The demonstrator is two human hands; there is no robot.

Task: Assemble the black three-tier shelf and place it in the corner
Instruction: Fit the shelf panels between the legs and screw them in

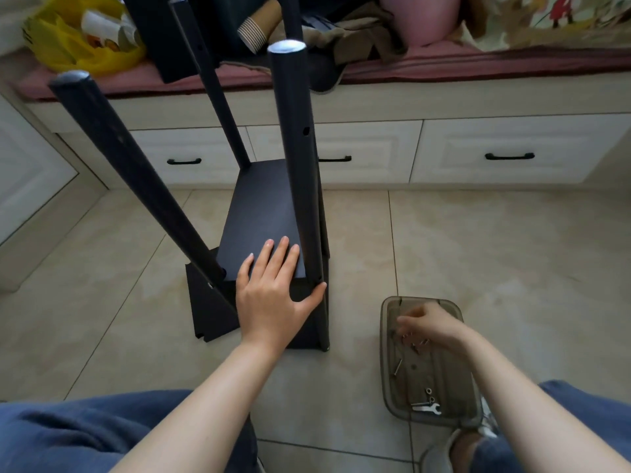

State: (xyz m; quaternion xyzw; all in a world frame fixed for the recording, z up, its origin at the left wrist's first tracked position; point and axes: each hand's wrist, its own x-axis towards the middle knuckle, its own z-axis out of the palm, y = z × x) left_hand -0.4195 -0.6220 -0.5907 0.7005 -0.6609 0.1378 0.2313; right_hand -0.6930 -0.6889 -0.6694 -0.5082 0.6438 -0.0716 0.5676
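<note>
Shelf (259, 213): matte black board, round tube posts (296, 158).

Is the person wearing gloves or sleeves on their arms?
No. Both forearms are bare, no sleeves showing. The left hand has no glove, ring or watch; its nails are short and plain. The right hand is blurred but looks bare too.
</note>
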